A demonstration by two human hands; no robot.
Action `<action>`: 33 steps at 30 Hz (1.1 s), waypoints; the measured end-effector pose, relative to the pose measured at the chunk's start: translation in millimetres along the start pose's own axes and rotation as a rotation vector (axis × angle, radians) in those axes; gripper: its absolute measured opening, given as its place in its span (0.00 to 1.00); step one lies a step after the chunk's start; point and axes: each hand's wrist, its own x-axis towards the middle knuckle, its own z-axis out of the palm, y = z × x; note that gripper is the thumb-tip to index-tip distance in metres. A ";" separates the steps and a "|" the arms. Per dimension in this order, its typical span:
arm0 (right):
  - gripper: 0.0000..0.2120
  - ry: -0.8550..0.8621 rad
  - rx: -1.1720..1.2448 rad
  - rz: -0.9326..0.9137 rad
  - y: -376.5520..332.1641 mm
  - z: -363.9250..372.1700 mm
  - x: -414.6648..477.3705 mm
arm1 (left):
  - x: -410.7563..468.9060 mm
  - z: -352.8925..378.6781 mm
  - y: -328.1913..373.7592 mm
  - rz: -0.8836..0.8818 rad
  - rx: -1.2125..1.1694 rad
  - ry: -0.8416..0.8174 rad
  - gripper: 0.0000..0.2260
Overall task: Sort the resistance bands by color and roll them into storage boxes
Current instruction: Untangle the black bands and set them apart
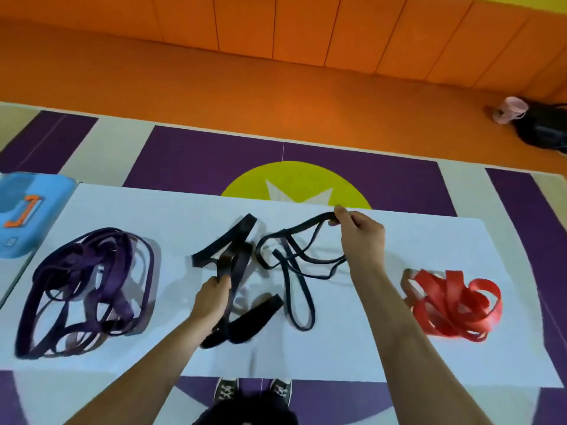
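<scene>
White table (429, 240), orange floor (276, 87): right hand (362, 237) pinches thin band (306, 223), trailing toward seven o'clock. Nearer, left hand (211, 299) grips wide band (224, 239), running one to six.

Bright, even light; soft wide-angle frame.
The white cloth-covered counter (429, 240) is brightly lit; tangled purple rubber bands (86, 286) at left throw pale, soft-edged grey shadows onto it. Straight lines bow near the frame edges, plainest in the seams of the orange padded wall (276, 26) along the top. The heap of flat red bands (454, 305) at right and the blue plastic box (30, 210) at far left look smeared.
</scene>
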 end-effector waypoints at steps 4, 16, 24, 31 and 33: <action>0.16 -0.117 -0.223 0.107 67.6 15.6 9.6 | 14.2 7.6 -31.8 0.026 0.319 -0.014 0.18; 0.14 -0.273 -0.714 -0.162 178.3 81.1 2.1 | 19.4 21.5 -64.9 0.088 0.848 0.321 0.32; 0.40 -0.220 -0.938 -0.020 212.9 104.2 15.9 | 37.7 -1.4 -53.4 -0.088 0.442 0.264 0.28; 0.55 -0.321 -0.958 0.019 202.5 124.4 0.1 | 52.7 -11.1 -54.1 -0.067 0.099 0.235 0.47; 0.56 -0.337 -0.999 0.014 203.1 126.2 -0.7 | 47.8 7.4 -53.6 -0.034 0.394 0.054 0.56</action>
